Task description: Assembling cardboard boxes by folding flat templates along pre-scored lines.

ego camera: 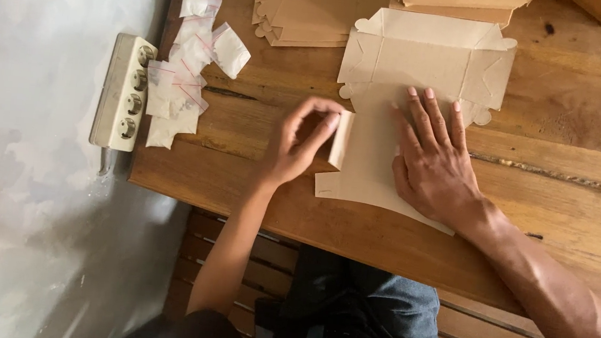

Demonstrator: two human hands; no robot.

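Mid-fold on flat cardboard box blank (407, 113), lying on wooden table (568, 178). Left hand (299, 143) pinched side flap (341, 140), standing it upright. Right hand (435, 159) lay flat, fingers spread, pinning the panel. Next needs a firm crease along the score.

Box stack (474, 1) cut off at top edge, card sheet (425, 64) pt. hidden (under right hand (435, 163))

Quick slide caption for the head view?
Right hand flattens a cardboard box blank on the wooden table while left hand folds its side flap.
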